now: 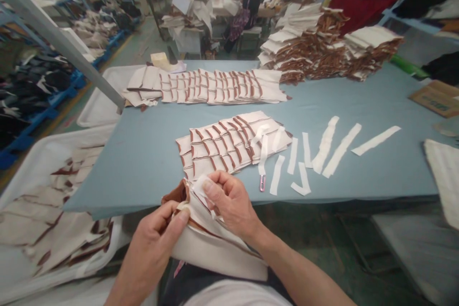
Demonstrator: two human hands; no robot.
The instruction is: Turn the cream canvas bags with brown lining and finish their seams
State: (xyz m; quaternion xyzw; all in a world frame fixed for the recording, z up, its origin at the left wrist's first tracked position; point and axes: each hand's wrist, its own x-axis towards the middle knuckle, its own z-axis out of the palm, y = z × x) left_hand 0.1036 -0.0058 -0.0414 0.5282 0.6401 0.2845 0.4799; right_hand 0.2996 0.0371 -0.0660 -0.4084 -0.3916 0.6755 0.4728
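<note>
At the table's near edge, a cream fabric piece (218, 253) with brown edging hangs over my lap. My left hand (158, 232) pinches it by the corner, thumb on top. Just to the right, my right hand (229, 201) is closed on a small white strip (199, 186) held against the same fabric. Behind my hands lies an overlapping row of similar cream pieces with brown seams (222, 146). Several loose white strips (326, 146) are scattered to its right, with a small pink thread snipper (262, 183) among them.
A longer row of cream pieces (215, 86) lies farther back on the blue-covered table (143, 153). Tall fabric stacks (308, 48) stand at the back right. White bins with pieces (43, 220) are at the left, beside a slanted metal post (71, 43). Someone sits beyond the table.
</note>
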